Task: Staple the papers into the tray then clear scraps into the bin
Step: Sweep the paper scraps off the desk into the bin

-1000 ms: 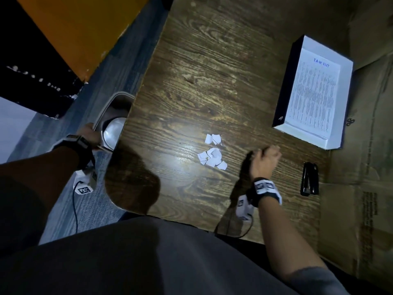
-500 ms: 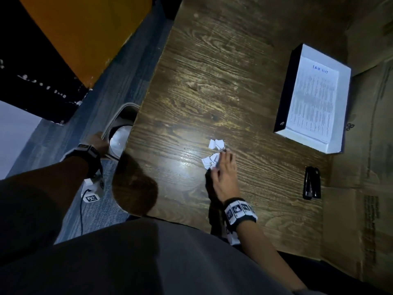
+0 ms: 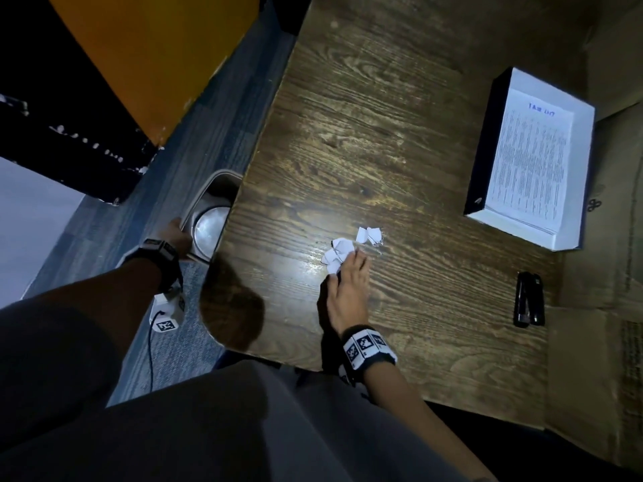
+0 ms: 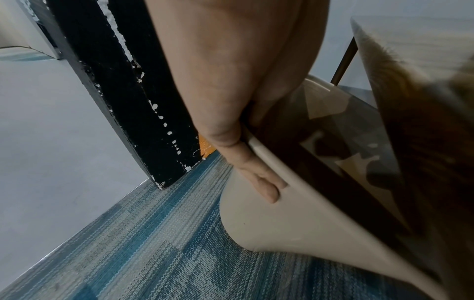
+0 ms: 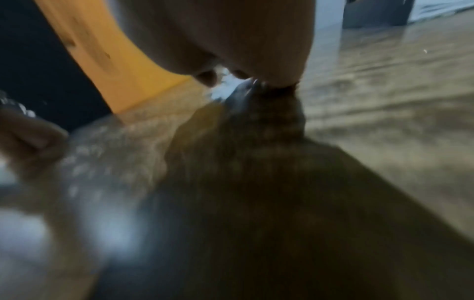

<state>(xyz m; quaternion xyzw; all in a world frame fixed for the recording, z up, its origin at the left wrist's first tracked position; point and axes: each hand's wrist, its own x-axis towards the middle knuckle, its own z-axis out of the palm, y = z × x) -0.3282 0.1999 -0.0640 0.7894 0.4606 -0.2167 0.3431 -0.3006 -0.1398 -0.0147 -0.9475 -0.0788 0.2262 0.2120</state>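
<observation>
Small white paper scraps (image 3: 335,253) lie in a loose heap in the middle of the wooden table (image 3: 382,116), with two more pieces (image 3: 370,234) just beyond. My right hand (image 3: 344,267) lies flat on the table, its straight fingers touching the near side of the heap; the right wrist view is blurred and shows white scraps (image 5: 225,85) at the fingertips. My left hand (image 3: 175,233) grips the rim of the beige bin (image 3: 208,217), held against the table's left edge; its fingers (image 4: 259,182) wrap the bin wall (image 4: 282,223). Printed papers (image 3: 532,158) lie in the white tray (image 3: 584,175).
A black stapler (image 3: 529,299) lies near the table's right side, in front of the tray. Brown cardboard (image 3: 598,360) covers the area right of the table. An orange panel (image 3: 146,57) and blue carpet (image 3: 195,140) are on the left.
My right hand, a fist to the right of the scraps a second ago, has moved left and opened flat against the heap. The heap has bunched slightly. My left hand still holds the bin.
</observation>
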